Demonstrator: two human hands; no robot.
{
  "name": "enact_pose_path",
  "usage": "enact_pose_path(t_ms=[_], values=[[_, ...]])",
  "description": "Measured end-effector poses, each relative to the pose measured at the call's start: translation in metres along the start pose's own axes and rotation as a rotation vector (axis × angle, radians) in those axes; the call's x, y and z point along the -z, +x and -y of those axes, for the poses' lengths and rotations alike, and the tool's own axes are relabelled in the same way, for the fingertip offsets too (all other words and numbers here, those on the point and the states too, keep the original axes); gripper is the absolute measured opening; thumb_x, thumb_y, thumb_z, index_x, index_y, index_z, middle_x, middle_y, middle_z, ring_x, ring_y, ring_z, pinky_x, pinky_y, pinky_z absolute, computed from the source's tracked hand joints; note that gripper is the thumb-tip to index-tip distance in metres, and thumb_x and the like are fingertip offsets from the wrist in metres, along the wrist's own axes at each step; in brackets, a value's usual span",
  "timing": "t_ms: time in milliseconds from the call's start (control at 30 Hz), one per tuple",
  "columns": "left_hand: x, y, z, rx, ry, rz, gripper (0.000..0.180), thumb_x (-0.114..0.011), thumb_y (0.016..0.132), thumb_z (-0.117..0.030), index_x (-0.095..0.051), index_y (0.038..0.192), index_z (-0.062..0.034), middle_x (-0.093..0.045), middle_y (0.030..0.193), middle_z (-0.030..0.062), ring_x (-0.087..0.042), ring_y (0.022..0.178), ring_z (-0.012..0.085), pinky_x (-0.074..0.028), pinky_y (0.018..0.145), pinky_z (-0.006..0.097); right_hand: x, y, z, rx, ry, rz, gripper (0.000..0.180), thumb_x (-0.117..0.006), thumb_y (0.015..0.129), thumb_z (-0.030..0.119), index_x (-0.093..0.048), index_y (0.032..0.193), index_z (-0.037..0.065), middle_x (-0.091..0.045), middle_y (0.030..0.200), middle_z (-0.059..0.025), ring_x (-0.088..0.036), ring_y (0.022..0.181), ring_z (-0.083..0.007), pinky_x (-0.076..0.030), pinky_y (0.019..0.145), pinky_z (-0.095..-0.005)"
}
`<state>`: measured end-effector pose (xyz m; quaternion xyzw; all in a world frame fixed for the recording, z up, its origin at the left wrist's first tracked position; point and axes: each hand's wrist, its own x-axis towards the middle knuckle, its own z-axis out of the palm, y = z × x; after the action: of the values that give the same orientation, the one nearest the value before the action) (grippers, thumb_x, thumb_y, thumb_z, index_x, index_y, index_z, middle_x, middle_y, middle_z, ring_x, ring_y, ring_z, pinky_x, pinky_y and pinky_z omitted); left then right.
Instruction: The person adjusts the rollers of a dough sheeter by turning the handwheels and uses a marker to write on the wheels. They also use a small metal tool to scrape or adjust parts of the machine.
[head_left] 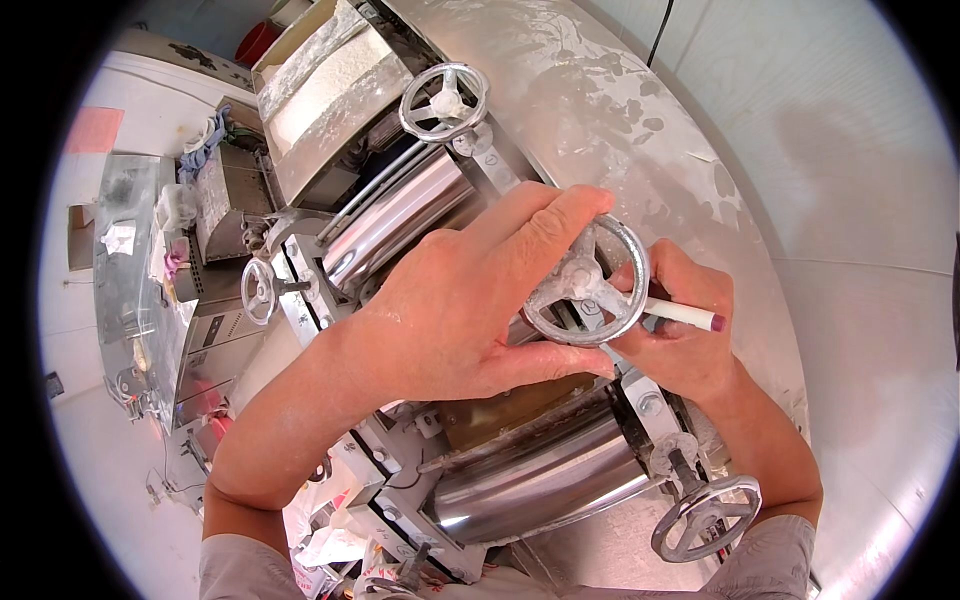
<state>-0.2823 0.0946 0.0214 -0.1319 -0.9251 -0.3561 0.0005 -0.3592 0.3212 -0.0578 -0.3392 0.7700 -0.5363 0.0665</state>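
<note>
My left hand (pixel 440 310) reaches across a roller machine and grips a round metal handwheel (pixel 580 278). Its fingers lie over the upper rim, and the thumb presses near the lower rim. Close behind that wheel, on the right, my right hand (pixel 690 335) is closed around a white marker pen (pixel 682 314) with a purple end. The pen's other end is hidden behind the wheel. A white dusting coats the wheel's hub and spokes. Below the hands is a shiny steel roller (pixel 540 490), and another polished roller (pixel 400 215) shows beyond my left hand.
Further handwheels stick out at the far end (pixel 446 103), the left side (pixel 261 292) and the near right (pixel 706 520). A metal trough (pixel 390 85) holding white powder stands at the back. A powder-smeared metal surface (pixel 620 110) curves along the right, beside a pale wall (pixel 860 180).
</note>
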Motion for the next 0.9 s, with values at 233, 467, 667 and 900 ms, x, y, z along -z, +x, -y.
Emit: enact_pose_path(t_ms=[233,467,667,900], values=[[0.0,0.0006,0.0006,0.002,-0.019,0.008,0.103,-0.101,0.074,-0.039,-0.054,0.154,0.0051,-0.067,0.13,0.0203,-0.07,0.108,0.0336,-0.058,0.094,0.04,0.0003,-0.0001,0.0009,0.003,-0.024,-0.004,0.03,-0.089,0.074,0.007,-0.061,0.083,0.008,-0.065,0.065,-0.0027,-0.063,0.054,-0.0144,-0.049,0.052,-0.0294],[0.0006,0.0014,-0.0011,0.023,-0.025,0.01,0.102,-0.102,0.073,-0.038,-0.054,0.154,0.0032,-0.068,0.13,0.0186,-0.07,0.107,0.032,-0.058,0.093,0.039,-0.0006,0.0002,0.002,0.004,-0.013,-0.018,0.032,-0.091,0.074,0.008,-0.061,0.083,0.008,-0.065,0.066,-0.0032,-0.064,0.054,-0.0148,-0.049,0.052,-0.0297],[0.0003,0.0003,-0.0009,0.028,-0.02,0.002,0.102,-0.102,0.072,-0.038,-0.055,0.154,0.0019,-0.068,0.129,0.0175,-0.07,0.106,0.0314,-0.058,0.092,0.038,-0.0004,-0.0007,0.0006,-0.007,-0.014,-0.003,0.032,-0.091,0.074,0.008,-0.06,0.083,0.007,-0.067,0.067,-0.0042,-0.065,0.055,-0.0158,-0.05,0.052,-0.0301],[0.0003,0.0008,-0.0003,0.022,-0.016,0.002,0.103,-0.103,0.071,-0.038,-0.055,0.153,0.0015,-0.068,0.127,0.0171,-0.07,0.105,0.0314,-0.058,0.091,0.038,-0.0003,-0.0004,0.0028,-0.012,-0.003,-0.012,0.032,-0.09,0.074,0.007,-0.059,0.082,0.007,-0.069,0.069,-0.0051,-0.066,0.056,-0.0161,-0.05,0.052,-0.0304]])
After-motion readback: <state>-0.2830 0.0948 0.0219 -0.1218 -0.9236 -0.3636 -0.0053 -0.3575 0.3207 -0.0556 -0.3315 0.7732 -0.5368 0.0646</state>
